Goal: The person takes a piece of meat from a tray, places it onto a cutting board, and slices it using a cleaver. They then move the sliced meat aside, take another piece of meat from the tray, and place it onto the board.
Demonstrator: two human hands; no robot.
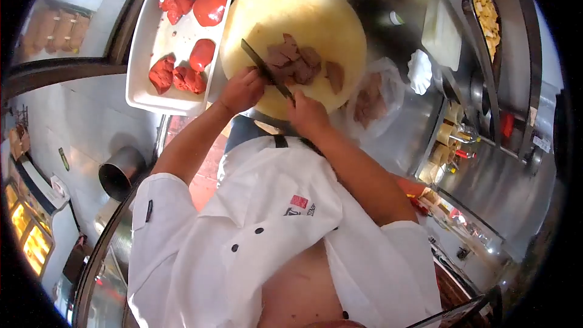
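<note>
My right hand (310, 113) is closed around the handle of a kitchen knife (258, 62), whose dark blade slants up and left across a round cutting board (291, 9). Close against the near side of the blade, my left hand (243, 90) has its fingers curled; whatever they grip, if anything, is hidden. Brownish-purple cooked meat pieces (296, 62) lie heaped just beyond the blade, and one separate slice (334, 76) rests to their right on the board.
Left of the board stands a white tray (135, 76) with several glossy red pieces (209, 10). A plastic bag (388, 94) with brownish contents lies to the right. Farther right are a white fluted dish (419, 71), a pale rectangular container (442, 36) and yellowish chunks (486, 18).
</note>
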